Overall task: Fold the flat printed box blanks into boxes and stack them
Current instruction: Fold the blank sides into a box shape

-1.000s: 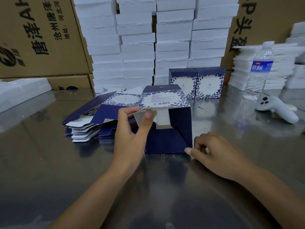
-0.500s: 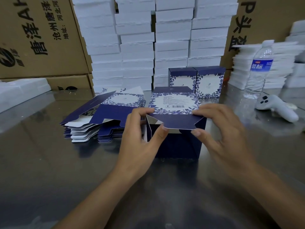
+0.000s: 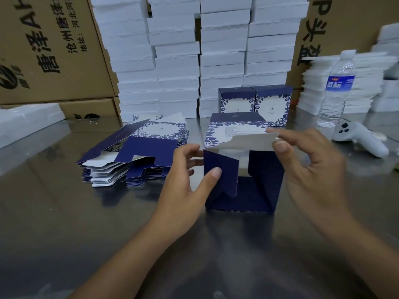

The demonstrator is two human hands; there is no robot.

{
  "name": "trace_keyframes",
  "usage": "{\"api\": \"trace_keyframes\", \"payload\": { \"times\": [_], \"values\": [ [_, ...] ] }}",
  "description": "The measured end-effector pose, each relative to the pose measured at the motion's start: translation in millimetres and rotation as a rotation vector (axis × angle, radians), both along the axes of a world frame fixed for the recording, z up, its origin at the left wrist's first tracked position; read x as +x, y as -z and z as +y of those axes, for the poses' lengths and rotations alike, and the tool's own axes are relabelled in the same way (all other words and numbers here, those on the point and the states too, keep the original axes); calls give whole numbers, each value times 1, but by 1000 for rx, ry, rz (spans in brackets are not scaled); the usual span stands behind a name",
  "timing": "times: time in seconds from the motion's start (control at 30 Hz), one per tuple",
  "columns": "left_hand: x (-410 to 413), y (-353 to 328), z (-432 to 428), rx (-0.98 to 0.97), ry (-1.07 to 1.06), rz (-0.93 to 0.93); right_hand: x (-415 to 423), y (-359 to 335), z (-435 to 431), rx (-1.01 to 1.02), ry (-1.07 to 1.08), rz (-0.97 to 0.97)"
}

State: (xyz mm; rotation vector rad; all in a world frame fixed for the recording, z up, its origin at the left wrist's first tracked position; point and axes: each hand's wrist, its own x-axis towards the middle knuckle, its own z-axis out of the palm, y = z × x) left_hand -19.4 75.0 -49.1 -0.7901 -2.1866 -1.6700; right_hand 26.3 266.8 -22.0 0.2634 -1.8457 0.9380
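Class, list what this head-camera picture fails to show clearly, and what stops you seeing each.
All head view.
Fine print on the half-folded box: too small.
Left hand, fingertips: partly behind the box's side flap.
Carton lettering: cut by the left edge.
Stack of blanks, count: edges too thin.

A single wide-angle camera on my head looks forward and down, close above the half-folded navy floral cardboard box [image 3: 259, 190] on the shiny steel table [image 3: 64, 212].
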Motion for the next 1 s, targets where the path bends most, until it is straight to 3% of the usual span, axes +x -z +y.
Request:
{"api": "trace_keyframes", "payload": {
  "times": [0.23, 0.83, 1.0],
  "values": [
    [-6, 4, -4, -96, -201, 116, 4, -1, -8, -26, -28, -18],
    [-3, 1, -4, -165, -335, 253, 3, -1, -10, 28, -137, 22],
    [2, -2, -5, -278, -401, 301, 4, -2, -10, 34, -158, 22]
  ]
}}
